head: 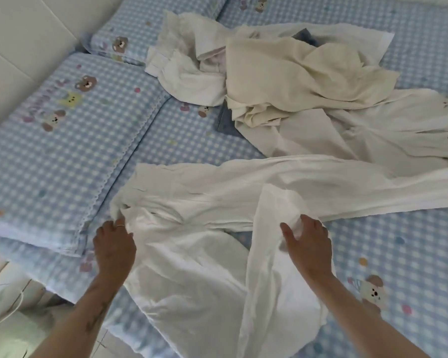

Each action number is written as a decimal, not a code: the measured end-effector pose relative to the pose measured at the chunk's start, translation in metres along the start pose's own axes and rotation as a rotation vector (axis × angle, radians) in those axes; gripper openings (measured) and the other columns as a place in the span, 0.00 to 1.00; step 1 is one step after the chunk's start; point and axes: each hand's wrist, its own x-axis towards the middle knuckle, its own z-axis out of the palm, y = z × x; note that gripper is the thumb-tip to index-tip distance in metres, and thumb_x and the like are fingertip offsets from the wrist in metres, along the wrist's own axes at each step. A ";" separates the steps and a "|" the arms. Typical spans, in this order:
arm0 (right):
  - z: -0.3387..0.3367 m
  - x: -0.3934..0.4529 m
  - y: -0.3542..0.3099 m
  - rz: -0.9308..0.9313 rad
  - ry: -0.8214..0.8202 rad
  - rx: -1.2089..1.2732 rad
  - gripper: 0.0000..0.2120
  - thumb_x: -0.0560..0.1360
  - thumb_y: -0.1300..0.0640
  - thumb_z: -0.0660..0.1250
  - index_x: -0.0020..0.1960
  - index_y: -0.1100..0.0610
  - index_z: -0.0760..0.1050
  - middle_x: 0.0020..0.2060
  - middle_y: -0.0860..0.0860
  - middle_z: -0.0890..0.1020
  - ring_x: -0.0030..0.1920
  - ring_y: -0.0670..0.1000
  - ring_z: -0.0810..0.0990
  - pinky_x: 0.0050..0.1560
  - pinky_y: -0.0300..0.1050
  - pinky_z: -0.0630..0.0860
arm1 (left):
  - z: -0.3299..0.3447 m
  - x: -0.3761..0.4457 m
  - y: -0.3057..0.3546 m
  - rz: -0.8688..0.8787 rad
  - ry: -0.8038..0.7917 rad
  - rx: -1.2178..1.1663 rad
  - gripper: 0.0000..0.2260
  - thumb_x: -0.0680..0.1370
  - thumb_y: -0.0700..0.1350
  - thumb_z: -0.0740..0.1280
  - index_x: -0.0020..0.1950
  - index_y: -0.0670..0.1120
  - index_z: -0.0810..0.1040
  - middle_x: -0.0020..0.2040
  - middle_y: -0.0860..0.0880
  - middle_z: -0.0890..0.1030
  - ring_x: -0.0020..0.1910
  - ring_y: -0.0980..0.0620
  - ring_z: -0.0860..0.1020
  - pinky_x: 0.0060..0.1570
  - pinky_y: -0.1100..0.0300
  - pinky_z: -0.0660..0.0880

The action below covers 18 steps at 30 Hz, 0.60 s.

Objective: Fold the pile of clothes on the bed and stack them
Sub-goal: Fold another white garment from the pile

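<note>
A white garment (192, 254) lies spread and rumpled on the near part of the bed, one long part stretching off to the right. My left hand (113, 244) grips its left edge, fingers curled into the cloth. My right hand (308, 244) pinches a raised fold of the same garment near its middle. Behind it lies the pile of clothes (295, 81): cream and white pieces, with a bit of blue-grey cloth (226, 121) sticking out underneath.
The bed (411, 241) has a blue checked sheet with bear prints. Two matching pillows (49, 151) lie at the left, against a white padded headboard (23, 34). Tiled floor and a white cable (13, 311) show at the lower left.
</note>
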 end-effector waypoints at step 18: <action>0.007 -0.004 0.044 0.265 -0.388 -0.197 0.26 0.76 0.47 0.64 0.66 0.63 0.69 0.63 0.57 0.75 0.65 0.56 0.72 0.63 0.45 0.69 | 0.023 -0.244 0.161 -0.012 -0.780 -0.701 0.19 0.77 0.44 0.65 0.68 0.47 0.72 0.61 0.49 0.78 0.61 0.52 0.75 0.54 0.71 0.67</action>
